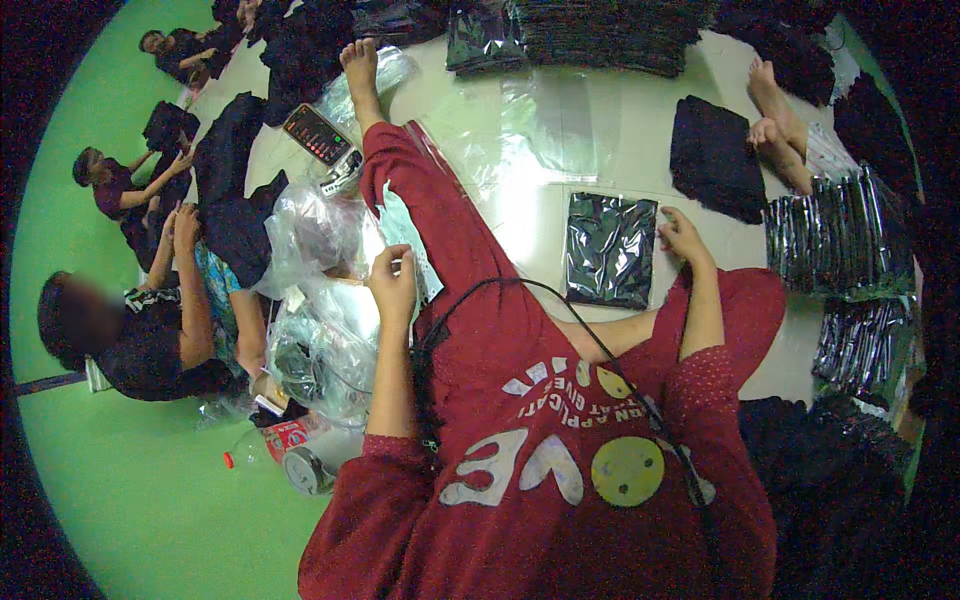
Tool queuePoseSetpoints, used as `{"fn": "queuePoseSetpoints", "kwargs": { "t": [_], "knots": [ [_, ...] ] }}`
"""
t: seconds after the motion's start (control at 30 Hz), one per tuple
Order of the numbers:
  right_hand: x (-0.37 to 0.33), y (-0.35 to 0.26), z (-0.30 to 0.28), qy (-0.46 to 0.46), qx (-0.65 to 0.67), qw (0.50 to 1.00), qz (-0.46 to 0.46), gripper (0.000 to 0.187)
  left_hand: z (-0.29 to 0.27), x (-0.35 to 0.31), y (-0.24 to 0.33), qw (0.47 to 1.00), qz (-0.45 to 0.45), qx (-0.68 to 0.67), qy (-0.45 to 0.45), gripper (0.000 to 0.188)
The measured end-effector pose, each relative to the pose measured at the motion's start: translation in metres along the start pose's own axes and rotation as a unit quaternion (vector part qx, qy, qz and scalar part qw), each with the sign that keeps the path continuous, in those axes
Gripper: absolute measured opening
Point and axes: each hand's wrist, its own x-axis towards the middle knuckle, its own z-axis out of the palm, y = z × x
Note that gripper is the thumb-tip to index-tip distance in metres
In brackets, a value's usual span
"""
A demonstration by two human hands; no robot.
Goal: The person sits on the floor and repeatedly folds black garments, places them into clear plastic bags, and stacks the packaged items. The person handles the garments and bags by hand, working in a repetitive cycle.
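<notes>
A flat black garment in a clear, shiny plastic bag (610, 250) lies on the pale floor in front of me. My right hand (686, 240) is beside its right edge, fingers loosely bent and apart, with nothing visible in them. Over my outstretched left leg, my left hand (392, 283) is raised with its fingers curled in a pinch; whatever they may hold is too small to make out. A pale blue sheet (408, 240) rests on that leg, just behind the left hand.
Clear plastic bags (325, 340) heap at my left, near a phone (318, 135) and a bottle (250, 447). Bagged black garments (830, 235) stand in rows at right, beside a folded black stack (715, 155). Another person (150, 330) sits at left. A black cable (520, 283) crosses my lap.
</notes>
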Motion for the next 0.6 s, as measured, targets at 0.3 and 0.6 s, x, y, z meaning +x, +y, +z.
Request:
{"fn": "queuePoseSetpoints", "kwargs": {
  "t": [0.3,0.6],
  "knots": [
    [0.004,0.003,0.002,0.009,0.0,1.0,-0.009,0.042,0.01,-0.033,0.008,0.999,0.049,0.005,0.006,0.019],
    [0.001,0.0,0.006,0.027,-0.021,0.999,-0.031,0.042,-0.006,-0.033,0.015,0.995,0.061,0.024,-0.07,0.02]
  ]
}}
